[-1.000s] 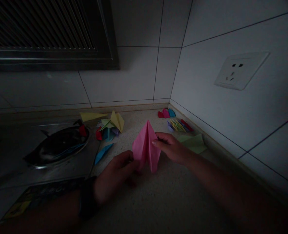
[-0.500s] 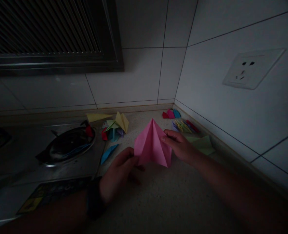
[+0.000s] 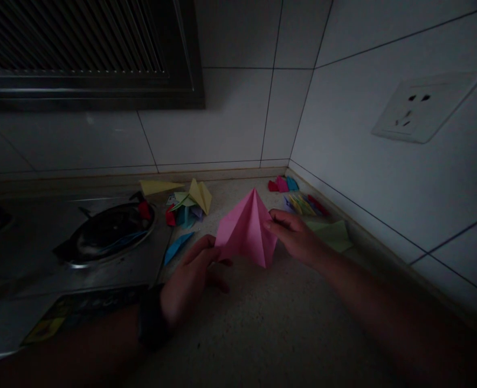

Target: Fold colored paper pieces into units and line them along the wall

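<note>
A pink sheet of folded paper (image 3: 244,229) is held up above the counter, its creases fanning down from a pointed top. My left hand (image 3: 198,264) pinches its lower left edge between thumb and forefinger, the other fingers behind or below. On the opposite side, my right hand (image 3: 292,234) grips the paper's right edge, thumb in front. A blue folded paper (image 3: 177,248) lies just beyond my left hand. Partly hidden by my right forearm, a pale green sheet (image 3: 333,235) rests on the counter.
Left is a gas stove (image 3: 112,231) with folded paper on it, under a range hood (image 3: 80,54). Several coloured paper pieces (image 3: 187,210) are heaped at its edge. Small paper bundles (image 3: 303,205) sit near the tiled corner. A wall socket (image 3: 424,108) is at right.
The pink paper's lower part has swung slightly left and up, with its left side spread wider. My left hand has shifted a little left. The view has tilted slightly.
</note>
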A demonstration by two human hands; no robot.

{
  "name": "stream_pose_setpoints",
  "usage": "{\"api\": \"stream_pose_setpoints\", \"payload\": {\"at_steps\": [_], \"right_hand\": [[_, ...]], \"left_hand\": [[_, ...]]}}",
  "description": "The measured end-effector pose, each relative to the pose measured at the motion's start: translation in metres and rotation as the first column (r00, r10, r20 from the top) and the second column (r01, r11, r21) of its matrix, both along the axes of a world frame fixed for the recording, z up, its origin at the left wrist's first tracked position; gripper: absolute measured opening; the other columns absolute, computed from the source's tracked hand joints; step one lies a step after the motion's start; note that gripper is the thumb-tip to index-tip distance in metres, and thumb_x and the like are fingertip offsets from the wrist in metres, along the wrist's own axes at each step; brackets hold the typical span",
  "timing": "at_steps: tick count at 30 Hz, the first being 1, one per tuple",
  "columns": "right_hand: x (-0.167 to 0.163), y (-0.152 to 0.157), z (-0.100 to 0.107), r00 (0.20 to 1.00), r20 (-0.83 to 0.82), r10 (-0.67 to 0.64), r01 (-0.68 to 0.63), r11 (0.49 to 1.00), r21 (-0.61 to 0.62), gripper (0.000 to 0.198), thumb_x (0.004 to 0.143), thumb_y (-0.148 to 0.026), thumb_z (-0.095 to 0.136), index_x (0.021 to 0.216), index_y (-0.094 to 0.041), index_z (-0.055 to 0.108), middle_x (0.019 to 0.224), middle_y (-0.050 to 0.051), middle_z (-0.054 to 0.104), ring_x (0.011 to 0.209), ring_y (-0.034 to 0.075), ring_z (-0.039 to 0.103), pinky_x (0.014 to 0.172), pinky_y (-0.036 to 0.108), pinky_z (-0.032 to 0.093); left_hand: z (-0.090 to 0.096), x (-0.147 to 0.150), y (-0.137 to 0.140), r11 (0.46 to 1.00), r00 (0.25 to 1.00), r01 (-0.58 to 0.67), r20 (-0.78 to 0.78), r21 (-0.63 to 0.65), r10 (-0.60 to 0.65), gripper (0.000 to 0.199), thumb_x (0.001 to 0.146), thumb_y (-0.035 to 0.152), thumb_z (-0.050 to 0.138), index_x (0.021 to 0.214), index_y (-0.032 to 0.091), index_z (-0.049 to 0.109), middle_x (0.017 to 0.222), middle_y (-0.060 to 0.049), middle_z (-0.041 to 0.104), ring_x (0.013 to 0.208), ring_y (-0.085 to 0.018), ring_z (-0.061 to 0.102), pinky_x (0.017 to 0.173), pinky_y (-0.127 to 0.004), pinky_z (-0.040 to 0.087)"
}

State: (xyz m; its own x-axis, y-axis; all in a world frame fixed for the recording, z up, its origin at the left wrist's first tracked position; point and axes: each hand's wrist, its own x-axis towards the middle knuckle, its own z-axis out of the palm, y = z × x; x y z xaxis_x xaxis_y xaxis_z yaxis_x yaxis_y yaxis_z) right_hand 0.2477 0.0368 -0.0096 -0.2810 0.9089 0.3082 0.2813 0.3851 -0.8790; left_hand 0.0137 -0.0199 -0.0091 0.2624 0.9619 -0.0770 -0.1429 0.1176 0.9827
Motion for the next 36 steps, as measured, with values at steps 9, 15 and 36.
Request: {"api": "stream_pose_setpoints", "payload": {"at_steps": [9, 15, 36], "right_hand": [[-0.007, -0.007, 0.0, 0.999, -0.039, 0.035, -0.036, 0.999, -0.038, 0.026, 0.09, -0.039, 0.054, 0.073, -0.019, 0.052, 0.066, -0.003, 0.041, 0.06, 0.011, 0.037, 0.055, 0.026, 0.029], [-0.007, -0.007, 0.004, 0.999, -0.034, 0.037, -0.035, 0.998, 0.057, 0.021, 0.088, -0.038, 0.057, 0.08, -0.019, 0.061, 0.075, 0.001, 0.055, 0.072, 0.014, 0.049, 0.066, 0.029, 0.039], [-0.009, -0.017, 0.001, 0.953, 0.295, -0.067, -0.051, 0.926, 0.375, 0.034, 0.088, -0.02, 0.056, 0.121, -0.023, 0.066, 0.114, 0.005, 0.071, 0.095, 0.018, 0.069, 0.082, 0.032, 0.055]], "left_hand": [[0.001, 0.001, 0.0, 0.998, 0.996, 0.027, -0.084, -0.052, -0.031, 0.019, 0.088, 0.038, 0.052, 0.087, 0.019, 0.051, 0.066, 0.004, 0.044, 0.049, -0.008, 0.043, 0.042, -0.02, 0.035], [0.0, 0.002, 0.002, 1.0, 0.991, 0.002, -0.134, -0.01, -0.003, 0.02, 0.088, 0.038, 0.053, 0.099, 0.021, 0.049, 0.062, 0.007, 0.039, 0.046, -0.008, 0.038, 0.039, -0.02, 0.032], [0.001, -0.002, 0.003, 0.961, 0.963, 0.271, 0.021, -0.047, -0.27, 0.054, 0.092, 0.059, 0.039, 0.098, 0.01, 0.061, 0.091, -0.013, 0.063, 0.075, -0.019, 0.059, 0.052, -0.026, 0.047]]}}
